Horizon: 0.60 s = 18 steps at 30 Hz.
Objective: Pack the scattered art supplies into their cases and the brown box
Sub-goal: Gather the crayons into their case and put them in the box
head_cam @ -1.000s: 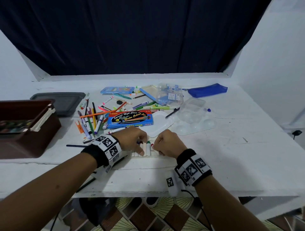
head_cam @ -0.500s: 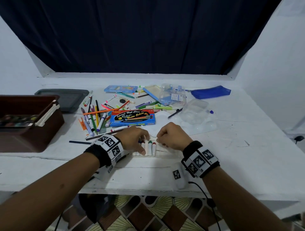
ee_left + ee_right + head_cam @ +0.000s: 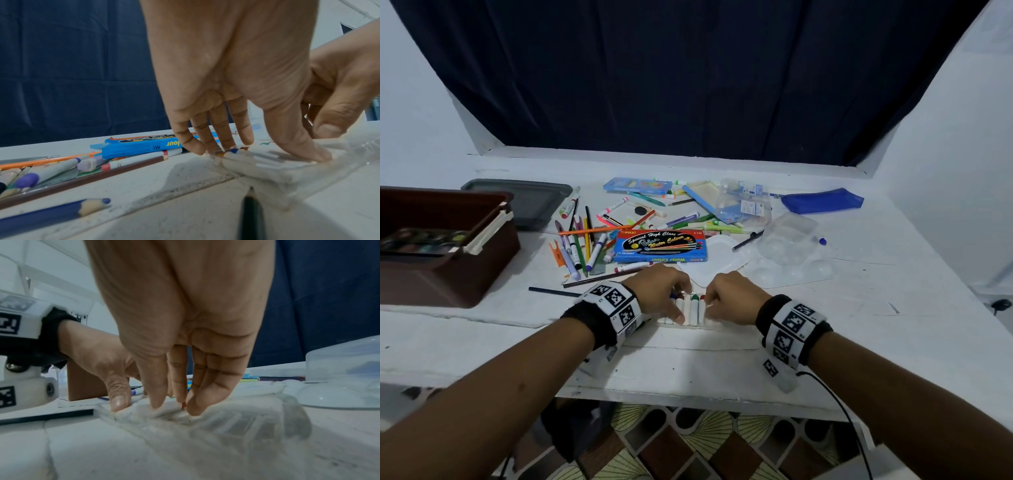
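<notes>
Both hands are down near the front edge of the bench (image 3: 859, 342), working on a clear plastic marker case (image 3: 298, 175) holding a row of white-barrelled markers (image 3: 693, 310); green and red caps show in the head view, a blue one by the left hand. The left hand (image 3: 657, 291) has its fingers curled down, tips on the cap ends and thumb (image 3: 304, 146) pressed on the barrels, so it's grasping the row. The right hand (image 3: 736, 298) is curled too, fingertips (image 3: 197, 402) and thumb pinching into the case at the red-capped marker. The case is see-through and blurry up close, so its edges are hard to trace, and the hands hide most of the markers. The brown box (image 3: 448, 246) sits at the left edge, partly cut off. Loose pens and a blue watercolour box (image 3: 661, 245) lie mid-bench.
</notes>
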Tool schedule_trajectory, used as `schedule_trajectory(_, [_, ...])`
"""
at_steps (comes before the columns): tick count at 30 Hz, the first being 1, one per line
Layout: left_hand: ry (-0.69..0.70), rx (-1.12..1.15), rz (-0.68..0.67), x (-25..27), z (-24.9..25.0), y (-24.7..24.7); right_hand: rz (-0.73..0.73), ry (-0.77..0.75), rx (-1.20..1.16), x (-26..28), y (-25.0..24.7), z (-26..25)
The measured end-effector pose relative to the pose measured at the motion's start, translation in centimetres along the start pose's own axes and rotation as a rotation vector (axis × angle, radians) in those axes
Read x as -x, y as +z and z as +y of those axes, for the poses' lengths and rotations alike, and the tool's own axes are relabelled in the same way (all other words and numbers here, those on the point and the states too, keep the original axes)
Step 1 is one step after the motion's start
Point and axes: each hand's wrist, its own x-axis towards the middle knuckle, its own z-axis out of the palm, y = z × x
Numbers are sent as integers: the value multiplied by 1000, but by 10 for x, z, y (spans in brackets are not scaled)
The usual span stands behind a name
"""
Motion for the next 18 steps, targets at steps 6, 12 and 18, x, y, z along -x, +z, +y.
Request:
schedule_trajectory(6, [-4,-35,-7,0,0,0,9,-106,63,2,-4,-2])
schedule_trajectory(12, [8,-44,-24,-3,1,-3,-34,-144,44,9,-9,4])
schedule_trajectory(18, [8,-51,-9,-3,0,-2,-27,-107,36,8,-5,7])
